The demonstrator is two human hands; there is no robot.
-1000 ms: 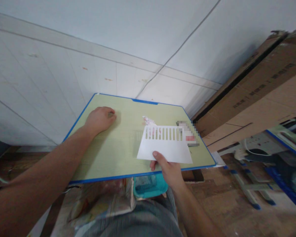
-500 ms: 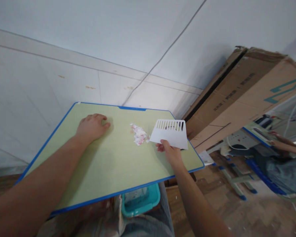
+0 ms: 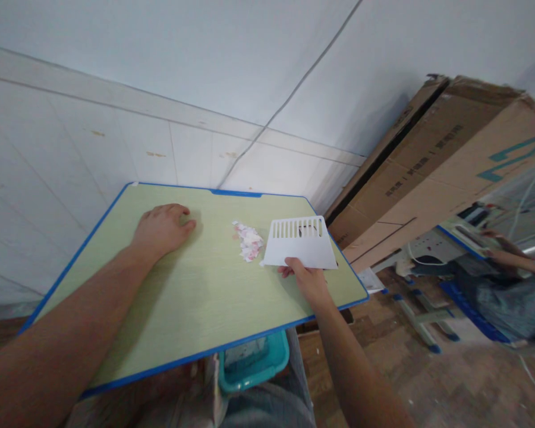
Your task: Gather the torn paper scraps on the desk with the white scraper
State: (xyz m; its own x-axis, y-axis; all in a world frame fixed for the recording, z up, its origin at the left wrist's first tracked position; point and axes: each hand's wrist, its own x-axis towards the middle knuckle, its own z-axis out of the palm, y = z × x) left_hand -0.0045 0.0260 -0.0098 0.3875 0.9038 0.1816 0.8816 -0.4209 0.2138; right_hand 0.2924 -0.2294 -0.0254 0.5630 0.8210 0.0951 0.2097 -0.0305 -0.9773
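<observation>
My right hand (image 3: pixel 307 279) grips the near edge of a flat white slotted plate (image 3: pixel 296 252), thumb on top and fingers underneath. Narrow slots run along the plate's far side, and a dark thing partly shows through them. Just left of it lies a small heap of torn white and pinkish scraps (image 3: pixel 250 244), apparently paper, on the pale green desk top (image 3: pixel 196 303). The plate's near left corner comes close to the heap; whether they touch, I cannot tell. On the left of the desk rests my left hand (image 3: pixel 163 229), holding nothing, its thumb apart from loosely bent fingers.
The desk has a blue rim and stands by a white wall (image 3: pixel 129 142) with a grey cable (image 3: pixel 285 104). Tall cardboard boxes (image 3: pixel 410 172) lean at the right. A turquoise basket (image 3: pixel 254 380) is below the near edge. Another person (image 3: pixel 512 297) sits at a desk far right.
My right hand has turned the white plate a little, and its slotted side has shifted left, nearer the scraps. My left hand stays in place on the desk. The view has shifted slightly.
</observation>
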